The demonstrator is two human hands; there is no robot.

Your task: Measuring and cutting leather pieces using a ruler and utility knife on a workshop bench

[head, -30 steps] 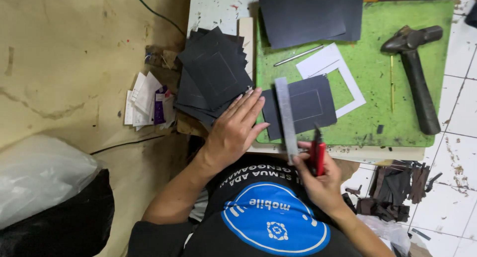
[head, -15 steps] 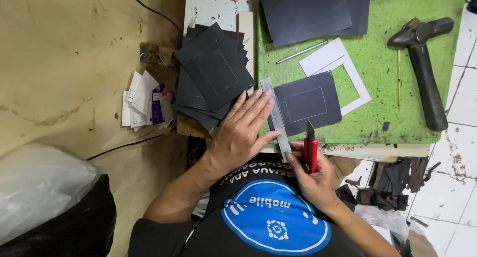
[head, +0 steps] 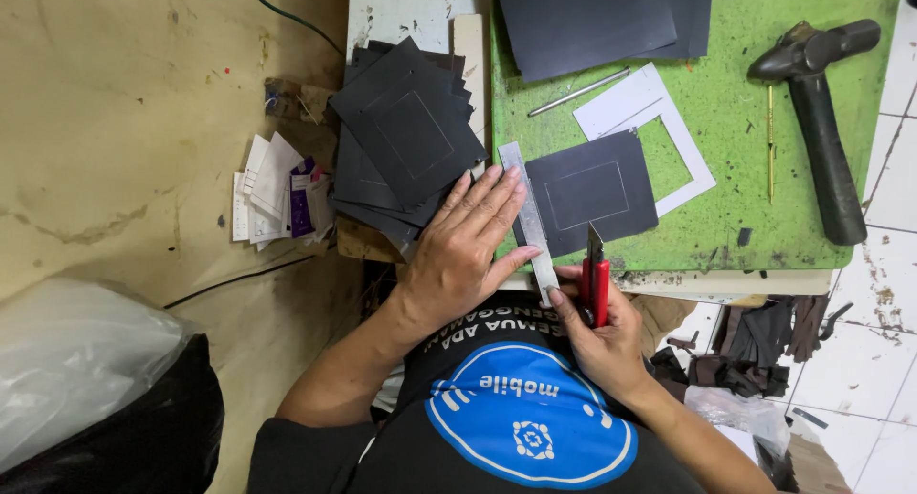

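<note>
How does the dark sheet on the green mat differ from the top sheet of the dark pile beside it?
The dark sheet on the green mat lies single and nearly square to the mat; the top sheet of the pile is turned cornerwise on many others. The first lies against the metal ruler under the left hand; the second lies free. Both bear a scored rectangle.

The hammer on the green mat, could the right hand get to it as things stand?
Probably yes: the hammer lies uncovered, with open green mat between it and the right hand, though that hand grips a red cutter.

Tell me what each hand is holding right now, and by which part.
The right hand holds a red utility knife by its handle, blade toward the dark sheet. The left hand grips nothing; it presses flat on a metal ruler.
</note>
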